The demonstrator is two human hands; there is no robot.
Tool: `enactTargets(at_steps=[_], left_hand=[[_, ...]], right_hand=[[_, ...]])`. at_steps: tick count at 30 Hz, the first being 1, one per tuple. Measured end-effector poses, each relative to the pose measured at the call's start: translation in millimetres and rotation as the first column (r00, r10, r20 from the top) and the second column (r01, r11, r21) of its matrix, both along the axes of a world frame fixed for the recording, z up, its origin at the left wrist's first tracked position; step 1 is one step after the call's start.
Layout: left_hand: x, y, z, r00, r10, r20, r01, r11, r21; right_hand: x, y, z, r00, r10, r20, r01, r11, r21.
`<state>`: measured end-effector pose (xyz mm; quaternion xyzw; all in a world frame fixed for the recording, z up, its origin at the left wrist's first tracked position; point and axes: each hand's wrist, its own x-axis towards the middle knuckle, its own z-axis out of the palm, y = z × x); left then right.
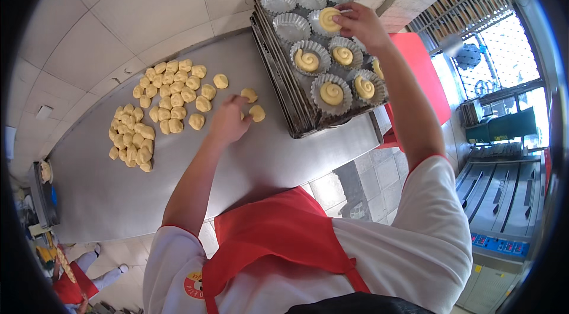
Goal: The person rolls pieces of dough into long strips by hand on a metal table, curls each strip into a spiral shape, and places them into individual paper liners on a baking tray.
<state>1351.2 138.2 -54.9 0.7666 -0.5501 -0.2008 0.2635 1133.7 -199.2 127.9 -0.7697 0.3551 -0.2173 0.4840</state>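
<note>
My right hand (358, 25) pinches the edge of a pale yellow dough coil (329, 19) that lies in or just over a fluted silver tin at the tray's far side. On the steel table, my left hand (229, 119) has its forefinger and thumb apart beside two small dough balls: the farther dough ball (249, 95) is by the fingertips, and a nearer dough ball (256, 114) is by the thumb. Its other fingers are partly hidden. Several tins on the dark tray (278, 86) hold spiral dough, such as the dough swirl (331, 93) in front. Other tins, like the fluted tin (291, 28), are bare.
Many dough balls (172, 89) cluster on the steel table (195, 195) left of my hands. The tray tops a stack at the table's right end, by a tiled wall (142, 6). A red stool or table (415, 77) stands beyond. Another person (77, 281) is at lower left.
</note>
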Motion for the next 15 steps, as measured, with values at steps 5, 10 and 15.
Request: enactTargets(at_steps=[5, 10, 15], left_hand=[[-1, -18, -40, 0.955, -0.069, 0.289, -0.008, 0.966, 0.258], [18, 0, -81, 0.977, 0.022, 0.21, -0.078, 0.961, 0.264], [-13, 46, -38, 0.925, 0.224, -0.307, -0.274, 0.953, -0.129]], right_hand=[[33, -76, -28, 0.87, 0.13, -0.476, -0.257, 0.943, -0.212], [49, 15, 5, 0.888, -0.07, -0.454, -0.277, 0.706, -0.652], [-3, 194, -8, 0.937, 0.337, -0.089, -0.347, 0.873, -0.344]])
